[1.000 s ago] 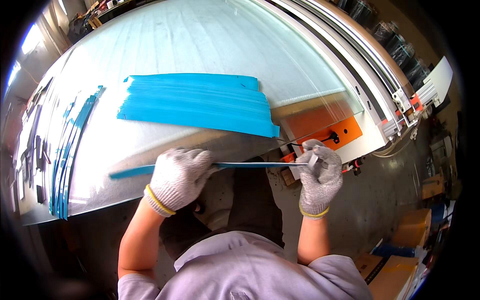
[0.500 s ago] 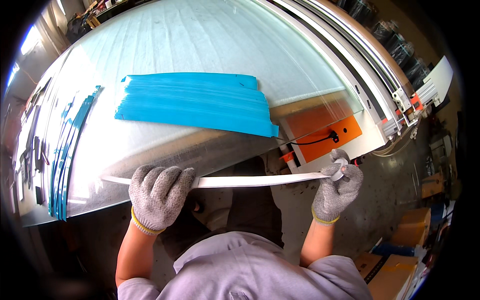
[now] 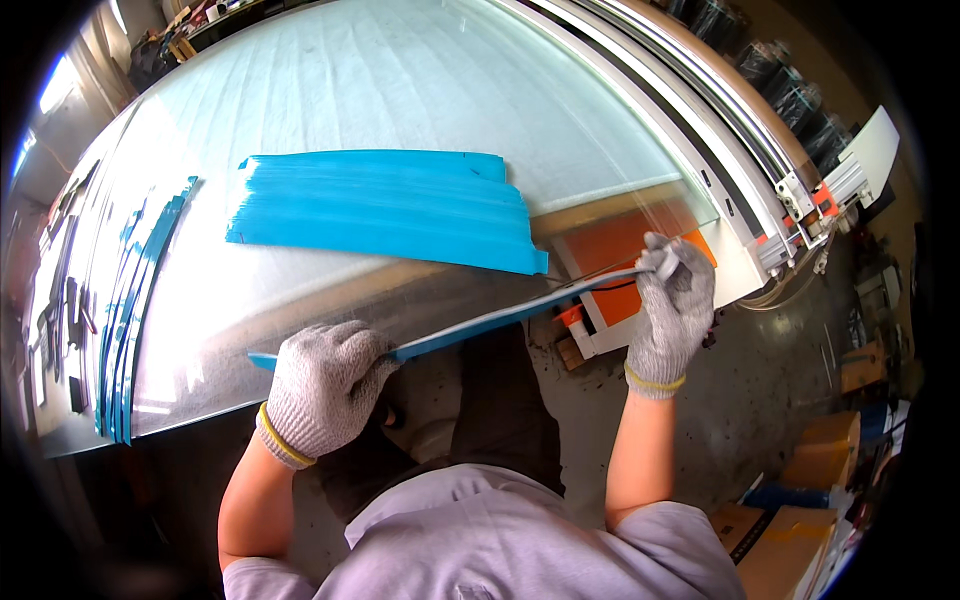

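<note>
Apparently midway, left hand (image 3: 325, 385) and right hand (image 3: 672, 305) grip one unplaced blue-and-white strip (image 3: 500, 318); aligned blue strips (image 3: 380, 212) lie at eleven o'clock.

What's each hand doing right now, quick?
Left hand: closed, holding a long blue-and-white strip.
Right hand: closed, holding the same strip farther right.

A long, narrow blue-and-white strip (image 3: 490, 325) runs gently bowed between the knit-gloved left hand (image 3: 330, 388) and knit-gloved right hand (image 3: 672, 310), slanting up rightward, white along its upper edge, blue below; a short blue end (image 3: 262, 360) sticks out past the left hand
</note>
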Demonstrator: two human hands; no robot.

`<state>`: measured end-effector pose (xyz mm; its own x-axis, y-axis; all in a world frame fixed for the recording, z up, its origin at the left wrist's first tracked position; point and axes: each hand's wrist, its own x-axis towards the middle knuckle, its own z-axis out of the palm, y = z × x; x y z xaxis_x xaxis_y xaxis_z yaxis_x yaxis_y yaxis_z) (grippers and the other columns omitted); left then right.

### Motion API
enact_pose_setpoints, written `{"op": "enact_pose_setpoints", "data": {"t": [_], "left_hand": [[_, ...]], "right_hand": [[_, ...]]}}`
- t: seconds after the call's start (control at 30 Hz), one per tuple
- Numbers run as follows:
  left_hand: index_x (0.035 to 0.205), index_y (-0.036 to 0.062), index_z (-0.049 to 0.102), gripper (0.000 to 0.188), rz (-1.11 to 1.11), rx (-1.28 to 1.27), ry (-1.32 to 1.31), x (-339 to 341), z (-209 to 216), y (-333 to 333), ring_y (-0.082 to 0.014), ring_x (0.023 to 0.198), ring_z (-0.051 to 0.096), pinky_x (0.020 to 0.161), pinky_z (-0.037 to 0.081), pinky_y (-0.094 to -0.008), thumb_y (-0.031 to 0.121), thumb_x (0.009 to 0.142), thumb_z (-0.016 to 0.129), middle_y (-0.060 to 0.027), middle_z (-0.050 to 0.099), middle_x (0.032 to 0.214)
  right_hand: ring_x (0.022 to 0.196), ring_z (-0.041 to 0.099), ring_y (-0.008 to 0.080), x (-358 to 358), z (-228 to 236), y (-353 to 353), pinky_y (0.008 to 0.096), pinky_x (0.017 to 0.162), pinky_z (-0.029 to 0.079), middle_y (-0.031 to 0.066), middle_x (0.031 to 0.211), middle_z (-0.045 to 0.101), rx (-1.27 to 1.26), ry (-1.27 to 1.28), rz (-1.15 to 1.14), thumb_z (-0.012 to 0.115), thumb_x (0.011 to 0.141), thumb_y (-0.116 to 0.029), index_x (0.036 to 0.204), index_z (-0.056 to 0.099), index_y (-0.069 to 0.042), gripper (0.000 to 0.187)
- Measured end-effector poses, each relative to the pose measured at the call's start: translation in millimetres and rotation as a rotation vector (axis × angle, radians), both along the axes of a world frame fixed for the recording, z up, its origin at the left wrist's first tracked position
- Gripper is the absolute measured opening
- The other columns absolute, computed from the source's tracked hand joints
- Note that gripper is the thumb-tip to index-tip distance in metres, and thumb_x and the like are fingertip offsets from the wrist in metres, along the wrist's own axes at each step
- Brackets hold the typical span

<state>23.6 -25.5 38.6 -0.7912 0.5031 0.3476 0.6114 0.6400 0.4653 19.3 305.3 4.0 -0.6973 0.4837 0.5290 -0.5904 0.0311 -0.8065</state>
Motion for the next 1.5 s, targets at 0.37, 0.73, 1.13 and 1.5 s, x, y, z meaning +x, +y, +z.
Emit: {"op": "enact_pose_setpoints", "data": {"t": [0.37,0.73,1.13,1.5], "left_hand": [[0.098,-0.0050,0.071,0.024,0.133,0.336,-0.738,-37,26,15,-0.0093,0.066,0.057,0.061,0.049,-0.0303,0.018,0.098,0.064,-0.0059,0.061,0.070],[0.100,-0.0055,0.071,0.023,0.121,0.461,-0.755,-46,16,17,-0.0117,0.069,0.061,0.062,0.050,-0.0306,0.016,0.099,0.064,-0.0078,0.069,0.078],[0.089,0.0037,0.068,0.019,0.171,-0.071,-0.148,-30,-24,42,-0.0423,0.081,0.067,0.072,0.052,-0.0511,0.022,0.093,0.063,-0.0207,0.068,0.085],[0.095,0.0063,0.068,0.017,0.150,-0.177,-0.014,-25,-37,51,-0.0371,0.081,0.069,0.072,0.054,-0.0495,0.021,0.089,0.064,-0.0165,0.070,0.088]], "right_hand": [[0.072,0.061,0.0080,9,-8,-103,0.0242,0.067,0.052,0.0086,0.101,0.067,0.097,-0.175,0.440,0.060,0.091,0.005,0.097,0.067,-0.002,0.012],[0.111,0.068,0.0241,-32,-9,-138,0.0348,0.092,0.055,0.0138,0.133,0.066,0.345,-0.032,0.451,0.065,0.094,0.002,0.139,0.059,-0.006,0.046],[0.060,0.064,0.0201,0,-4,-96,0.0352,0.057,0.051,0.0113,0.071,0.065,0.730,-0.363,0.031,0.075,0.090,-0.014,0.136,0.063,-0.005,0.049],[0.065,0.066,0.0151,-30,-7,-115,0.0283,0.058,0.052,0.0110,0.089,0.073,0.353,-0.390,0.475,0.068,0.098,-0.014,0.120,0.066,-0.002,0.025]]}}
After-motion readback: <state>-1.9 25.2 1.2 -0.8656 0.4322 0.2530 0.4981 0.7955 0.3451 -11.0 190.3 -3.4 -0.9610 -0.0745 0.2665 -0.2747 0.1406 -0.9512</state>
